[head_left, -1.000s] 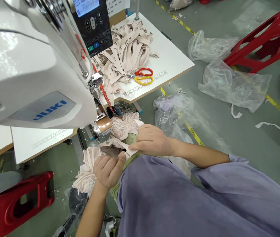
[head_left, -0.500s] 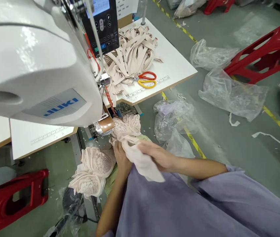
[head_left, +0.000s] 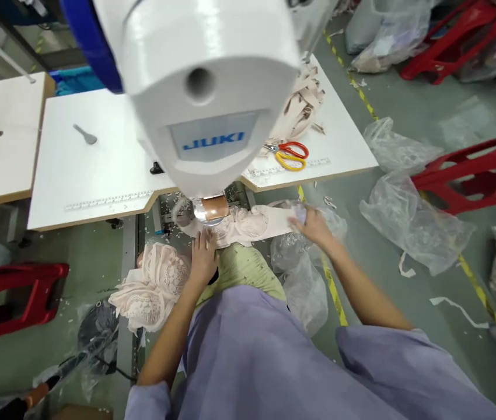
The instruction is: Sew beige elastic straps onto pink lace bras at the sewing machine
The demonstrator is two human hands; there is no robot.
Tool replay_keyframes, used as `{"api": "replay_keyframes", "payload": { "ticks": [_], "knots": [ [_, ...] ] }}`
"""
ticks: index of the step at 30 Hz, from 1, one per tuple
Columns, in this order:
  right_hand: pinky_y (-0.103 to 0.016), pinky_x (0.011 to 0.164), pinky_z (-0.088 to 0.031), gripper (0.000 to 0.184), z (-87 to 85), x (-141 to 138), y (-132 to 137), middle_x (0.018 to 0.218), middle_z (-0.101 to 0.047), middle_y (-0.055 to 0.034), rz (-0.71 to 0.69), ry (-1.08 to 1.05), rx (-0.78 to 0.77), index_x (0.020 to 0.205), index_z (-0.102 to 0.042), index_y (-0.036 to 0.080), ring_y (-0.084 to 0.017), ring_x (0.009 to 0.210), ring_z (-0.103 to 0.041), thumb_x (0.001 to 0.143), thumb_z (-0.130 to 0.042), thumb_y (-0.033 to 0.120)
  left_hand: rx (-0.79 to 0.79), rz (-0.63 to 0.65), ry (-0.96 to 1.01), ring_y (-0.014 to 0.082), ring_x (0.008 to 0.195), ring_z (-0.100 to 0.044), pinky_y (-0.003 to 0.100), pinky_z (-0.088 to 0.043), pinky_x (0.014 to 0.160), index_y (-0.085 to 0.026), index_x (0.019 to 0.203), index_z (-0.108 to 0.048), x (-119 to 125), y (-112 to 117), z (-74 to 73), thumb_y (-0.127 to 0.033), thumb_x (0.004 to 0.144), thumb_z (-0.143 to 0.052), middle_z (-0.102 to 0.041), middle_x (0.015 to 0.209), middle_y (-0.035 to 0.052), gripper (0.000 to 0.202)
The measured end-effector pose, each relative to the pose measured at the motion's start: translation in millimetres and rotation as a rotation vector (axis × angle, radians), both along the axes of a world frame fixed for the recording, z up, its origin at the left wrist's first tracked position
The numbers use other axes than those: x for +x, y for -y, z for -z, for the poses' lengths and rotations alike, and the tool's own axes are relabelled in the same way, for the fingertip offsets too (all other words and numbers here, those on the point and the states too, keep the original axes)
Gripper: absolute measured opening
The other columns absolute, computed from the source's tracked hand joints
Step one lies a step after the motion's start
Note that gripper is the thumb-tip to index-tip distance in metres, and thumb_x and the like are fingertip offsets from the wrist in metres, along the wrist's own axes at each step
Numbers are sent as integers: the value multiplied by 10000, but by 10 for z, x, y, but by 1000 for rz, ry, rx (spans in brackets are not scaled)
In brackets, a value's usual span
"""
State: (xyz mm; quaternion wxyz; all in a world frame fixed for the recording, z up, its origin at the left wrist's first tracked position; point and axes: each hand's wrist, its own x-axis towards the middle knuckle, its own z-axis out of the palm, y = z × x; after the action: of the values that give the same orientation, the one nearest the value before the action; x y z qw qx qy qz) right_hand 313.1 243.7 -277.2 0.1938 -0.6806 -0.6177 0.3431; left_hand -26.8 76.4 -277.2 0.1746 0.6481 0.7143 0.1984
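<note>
A white JUKI sewing machine (head_left: 206,87) hangs over the middle of the view. Beneath its head a pale pink lace piece (head_left: 252,224) is stretched sideways across the arm. My left hand (head_left: 203,259) rests on the near left end of that lace, fingers stretched forward, close to the brown-taped sewing arm (head_left: 213,209). My right hand (head_left: 313,224) pinches the right end of the lace and pulls it out to the right. A heap of pink lace pieces (head_left: 154,286) lies at the left of my lap.
Red and yellow scissors (head_left: 289,156) and a pile of beige elastic strips (head_left: 303,99) lie on the white table (head_left: 94,175). Clear plastic bags (head_left: 414,216) litter the grey floor. Red stools stand at left (head_left: 9,297) and right (head_left: 479,169).
My view swung left and now faces the machine head-on. My right hand moved out to the right, stretching the lace flat; my left hand moved up to the sewing arm.
</note>
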Motion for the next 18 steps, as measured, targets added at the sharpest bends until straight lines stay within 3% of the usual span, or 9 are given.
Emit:
{"api": "replay_keyframes", "payload": {
  "ticks": [2, 4, 7, 9, 12, 15, 18],
  "knots": [
    [-573, 1124, -336, 807, 214, -355, 136, 1423, -482, -322, -236, 70, 71, 1345, -482, 64, -427, 1365, -425, 746, -668, 571, -38, -129, -25, 293, 1374, -482, 457, -406, 1122, -183, 1308, -582, -97, 369, 9, -231, 872, -597, -568, 1432, 152, 439],
    [-526, 1180, -302, 881, 372, -722, 275, 1537, -374, -272, -523, 118, 158, 1474, -361, 97, -376, 1453, -333, 787, -653, 564, -84, -350, -96, 283, 1236, -565, 440, -441, 1054, -159, 1182, -606, -343, 867, -64, -313, 918, -536, -643, 1251, 166, 313],
    [-520, 1193, -278, 928, 506, -1222, 388, 1571, -325, -245, -825, 159, 176, 1506, -340, 131, -381, 1475, -291, 779, -687, 592, -175, -736, -254, 333, 1028, -599, 483, -456, 907, -143, 963, -592, -755, 1609, -258, -409, 954, -435, -642, 973, 181, 309],
    [-563, 1181, -259, 914, 516, -1473, 411, 1531, -367, -268, -918, 219, 105, 1485, -382, 117, -421, 1442, -328, 776, -691, 606, -259, -873, -302, 315, 842, -601, 421, -450, 763, -178, 817, -560, -928, 1952, -350, -470, 919, -486, -606, 779, 124, 318],
    [-642, 1167, -202, 921, 352, -1716, 493, 1460, -425, -292, -902, 286, 81, 1475, -402, 100, -467, 1406, -350, 782, -672, 643, -360, -901, -268, 219, 610, -520, 299, -345, 609, -224, 649, -470, -921, 2183, -425, -452, 897, -514, -480, 568, 25, 340],
    [-645, 1155, -237, 956, -40, -1886, 746, 1448, -441, -271, -927, 123, 150, 1513, -378, 145, -459, 1420, -316, 781, -671, 686, -371, -830, -181, 171, 546, -457, 275, -269, 575, -223, 602, -436, -621, 2133, -614, -390, 930, -445, -434, 523, 4, 368],
    [-548, 1089, -384, 848, -517, -2017, 1075, 1361, -555, -199, -1236, -218, 131, 1422, -516, 193, -375, 1326, -447, 766, -698, 697, -321, -588, -11, 142, 524, -445, 272, -291, 571, -219, 629, -492, -276, 1849, -978, -434, 916, -506, -466, 529, -16, 359]
  ]
}}
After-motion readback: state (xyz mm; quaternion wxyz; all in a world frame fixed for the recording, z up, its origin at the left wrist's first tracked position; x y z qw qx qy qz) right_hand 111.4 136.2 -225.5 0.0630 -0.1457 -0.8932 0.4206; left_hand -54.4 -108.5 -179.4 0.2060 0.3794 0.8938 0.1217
